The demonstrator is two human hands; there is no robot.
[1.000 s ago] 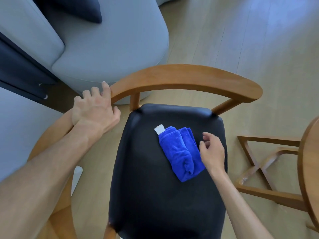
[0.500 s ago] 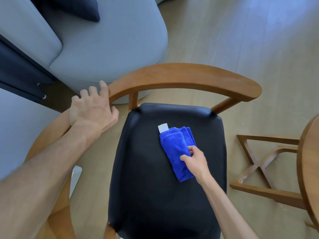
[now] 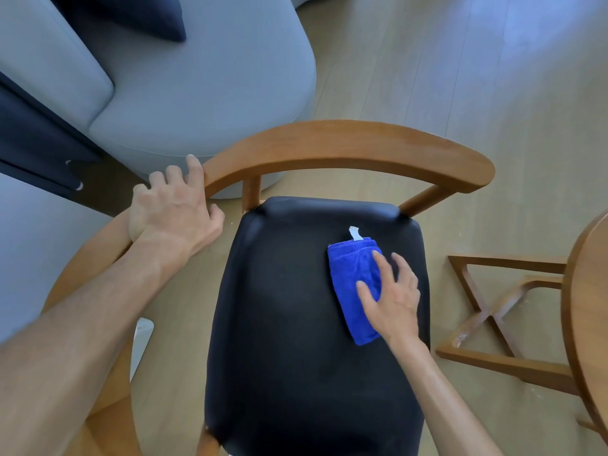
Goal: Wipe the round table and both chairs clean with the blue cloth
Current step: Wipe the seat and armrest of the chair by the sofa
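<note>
While lying folded on the right half of the black padded chair seat (image 3: 296,324), blue microfibre cloth (image 3: 353,287) pressed flat under right hand (image 3: 393,299), fingers spread straight. Left hand (image 3: 172,209) gripping curved wooden chair backrest (image 3: 345,144), fingers curled over rail. Round wooden counter (image 3: 589,311) at right edge.

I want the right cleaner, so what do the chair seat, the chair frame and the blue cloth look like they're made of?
Chair seat: smooth black padding with a dull sheen, probably leather or vinyl. Chair frame: solid brown wood, satin finish, faint grain. Blue cloth: fuzzy pile, likely microfibre, folded flat under the right hand.
</note>
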